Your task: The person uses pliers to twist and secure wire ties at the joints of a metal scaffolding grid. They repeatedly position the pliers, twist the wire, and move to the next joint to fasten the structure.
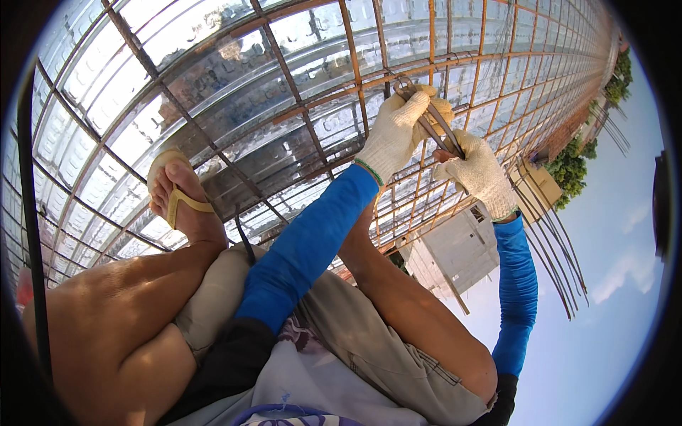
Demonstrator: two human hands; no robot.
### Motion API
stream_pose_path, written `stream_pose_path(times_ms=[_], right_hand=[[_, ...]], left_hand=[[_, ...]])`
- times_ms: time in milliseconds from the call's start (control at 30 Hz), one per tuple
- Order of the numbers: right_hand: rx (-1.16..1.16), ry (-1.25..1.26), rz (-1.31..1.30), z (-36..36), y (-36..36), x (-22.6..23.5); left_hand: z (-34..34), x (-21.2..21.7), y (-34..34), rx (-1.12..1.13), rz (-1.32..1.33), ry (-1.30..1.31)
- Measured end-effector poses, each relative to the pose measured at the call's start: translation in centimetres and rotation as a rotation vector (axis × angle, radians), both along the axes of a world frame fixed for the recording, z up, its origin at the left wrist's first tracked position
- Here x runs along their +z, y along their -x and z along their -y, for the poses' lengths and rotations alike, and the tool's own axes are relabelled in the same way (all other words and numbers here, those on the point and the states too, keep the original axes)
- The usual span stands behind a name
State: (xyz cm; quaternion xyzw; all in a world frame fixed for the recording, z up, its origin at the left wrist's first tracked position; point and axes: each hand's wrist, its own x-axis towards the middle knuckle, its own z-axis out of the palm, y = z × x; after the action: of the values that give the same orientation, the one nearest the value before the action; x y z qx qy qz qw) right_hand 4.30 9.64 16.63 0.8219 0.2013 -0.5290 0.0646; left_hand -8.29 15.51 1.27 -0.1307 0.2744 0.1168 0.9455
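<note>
Blue sleeves cover both forearms, which rise from the lower edge over bent bare knees and grey shorts [369, 348]. The person squats on a rebar grid [298, 106] laid over shiny corrugated sheeting [128, 92]. One foot in a yellow sandal [177, 199] rests on the bars at left.

Both hands wear knit cream gloves. The left hand [401, 131] is closed around the upper part of the pincers [433, 117], fingers wrapped over the handles just below the head. The right hand [479, 174] is closed on the lower ends of the same handles. The hands sit just beside each other, nearly touching.

The pincers' head [406, 86] sits at a crossing of rusty bars, against the grid. Whether wire is caught in the head cannot be told.

Beyond the hands the grid runs to the far edge. Past it, loose bar ends [554, 248] jut out, with a grey wall [455, 252], trees [575, 167] and sky further off.
</note>
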Motion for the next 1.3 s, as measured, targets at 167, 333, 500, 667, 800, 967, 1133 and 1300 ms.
stream_pose_path(times_ms=[167, 333, 500, 667, 800, 967, 1133, 1300], right_hand=[[0.794, -0.133, 0.741, 1.4, 5.6, -1.0], [0.742, -0.095, 0.681, 3.4, 5.5, -2.6], [0.126, -0.022, 0.119, 4.4, 2.4, -3.2], [-1.221, 0.019, -0.849, 2.0, 0.8, -1.6], [-0.704, 0.073, -0.395, 0.8, 2.1, -0.8], [0.289, 0.026, 0.467, 1.1, 6.7, 0.3], [-0.151, 0.141, 0.368, 0.3, 7.4, -2.3], [-0.867, -0.244, -0.429, 4.2, 4.7, -0.7]], left_hand=[[0.3, 0.9, -0.2, 0.011, -0.105, 0.004], [0.0, 1.3, -0.5, -0.098, -0.235, -0.107], [-1.8, 1.4, 0.8, -0.344, -0.302, -0.348], [-1.6, -0.7, 2.1, -0.099, -0.071, -0.110], [-0.3, -0.8, 1.5, -0.022, -0.062, -0.148], [-0.2, -0.2, 0.3, -0.131, -0.220, -0.200], [-1.6, -1.3, 0.2, -0.211, -0.313, -0.283], [0.3, 0.3, 1.8, -0.104, -0.201, -0.128]])
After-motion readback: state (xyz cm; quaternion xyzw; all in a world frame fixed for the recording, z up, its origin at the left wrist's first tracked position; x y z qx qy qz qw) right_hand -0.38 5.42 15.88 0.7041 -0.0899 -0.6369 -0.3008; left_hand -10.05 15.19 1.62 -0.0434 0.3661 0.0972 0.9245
